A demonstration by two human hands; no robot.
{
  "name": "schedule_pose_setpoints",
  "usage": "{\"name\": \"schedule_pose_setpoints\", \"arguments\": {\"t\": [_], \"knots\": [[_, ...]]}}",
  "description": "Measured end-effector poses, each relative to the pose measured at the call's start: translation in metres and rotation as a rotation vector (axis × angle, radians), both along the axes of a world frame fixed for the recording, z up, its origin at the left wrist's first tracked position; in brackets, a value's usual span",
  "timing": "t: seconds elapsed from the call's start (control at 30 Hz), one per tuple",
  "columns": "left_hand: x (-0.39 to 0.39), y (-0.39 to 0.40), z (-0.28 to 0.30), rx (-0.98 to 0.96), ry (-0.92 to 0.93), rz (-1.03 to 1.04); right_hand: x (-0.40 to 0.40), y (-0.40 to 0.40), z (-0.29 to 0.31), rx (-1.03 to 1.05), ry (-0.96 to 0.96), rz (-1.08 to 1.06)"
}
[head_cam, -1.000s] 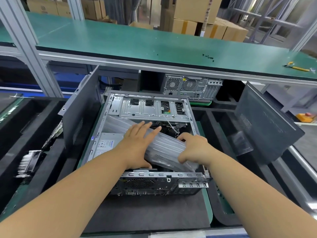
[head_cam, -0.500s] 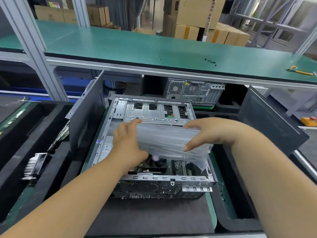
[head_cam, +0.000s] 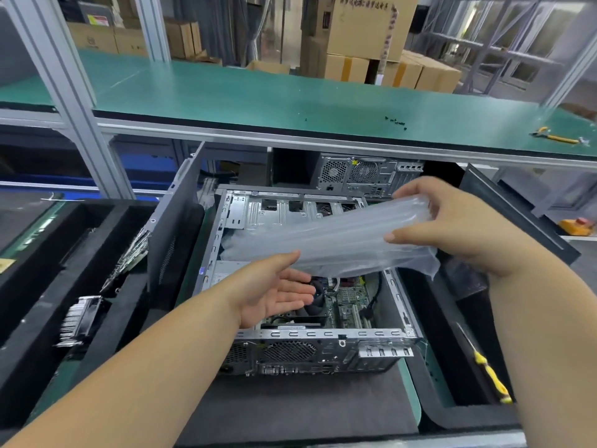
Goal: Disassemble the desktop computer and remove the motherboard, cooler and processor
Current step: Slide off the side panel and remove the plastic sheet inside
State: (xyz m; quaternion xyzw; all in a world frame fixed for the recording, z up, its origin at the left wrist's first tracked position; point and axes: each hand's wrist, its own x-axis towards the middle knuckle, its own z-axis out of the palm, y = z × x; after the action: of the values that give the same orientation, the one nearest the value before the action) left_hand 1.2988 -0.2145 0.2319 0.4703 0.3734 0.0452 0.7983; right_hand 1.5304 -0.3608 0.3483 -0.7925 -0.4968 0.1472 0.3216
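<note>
An open desktop case point(head_cam: 323, 337) lies on its side on a dark mat, rear panel toward me. Inside it the green motherboard point(head_cam: 350, 307) shows, with the dark cooler point(head_cam: 318, 303) partly behind my left hand. A clear inflated air-cushion bag point(head_cam: 329, 242) hangs above the case. My right hand point(head_cam: 452, 227) grips its right end, fingers curled over the top and thumb beneath. My left hand point(head_cam: 274, 289) is palm-up with straight fingers under the bag's lower edge. The processor is hidden.
Two side panels point(head_cam: 176, 234) stand at either side of the case. Black foam trays flank it: a heatsink point(head_cam: 79, 320) and boards at left, a yellow-handled screwdriver point(head_cam: 487, 371) at right. A second computer point(head_cam: 368, 174) sits behind. Loose screws point(head_cam: 395, 121) and yellow pliers point(head_cam: 555, 136) lie on the green shelf.
The air-cushion bag has come up out of the case and swung right with my right hand. My left hand let go of it and now lies open, palm-up, below it.
</note>
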Motion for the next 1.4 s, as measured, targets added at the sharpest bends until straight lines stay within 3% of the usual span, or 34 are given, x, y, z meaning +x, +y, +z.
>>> {"name": "schedule_pose_setpoints", "arguments": {"t": [0.47, 0.57, 0.8, 0.97, 1.17, 1.4], "knots": [[0.021, -0.079, 0.019, 0.179, -0.258, 0.089, 0.048, -0.07, 0.045, 0.717, 0.539, 0.021], [0.018, -0.091, 0.032, 0.183, -0.365, 0.209, 0.034, -0.069, 0.039, 0.655, 0.655, 0.077], [-0.028, -0.09, 0.053, 0.058, -0.666, 0.589, -0.044, -0.04, -0.003, 0.479, 0.718, 0.176], [-0.085, -0.079, 0.048, 0.077, -0.594, 0.833, -0.099, -0.007, -0.028, 0.272, 0.522, 0.274], [-0.193, -0.067, 0.033, 0.115, -0.619, 1.091, -0.198, 0.023, -0.044, 0.074, 0.275, 0.555], [-0.344, -0.064, 0.003, 0.065, -0.523, 1.053, -0.338, 0.06, -0.071, -0.158, 0.314, 0.719]]}}
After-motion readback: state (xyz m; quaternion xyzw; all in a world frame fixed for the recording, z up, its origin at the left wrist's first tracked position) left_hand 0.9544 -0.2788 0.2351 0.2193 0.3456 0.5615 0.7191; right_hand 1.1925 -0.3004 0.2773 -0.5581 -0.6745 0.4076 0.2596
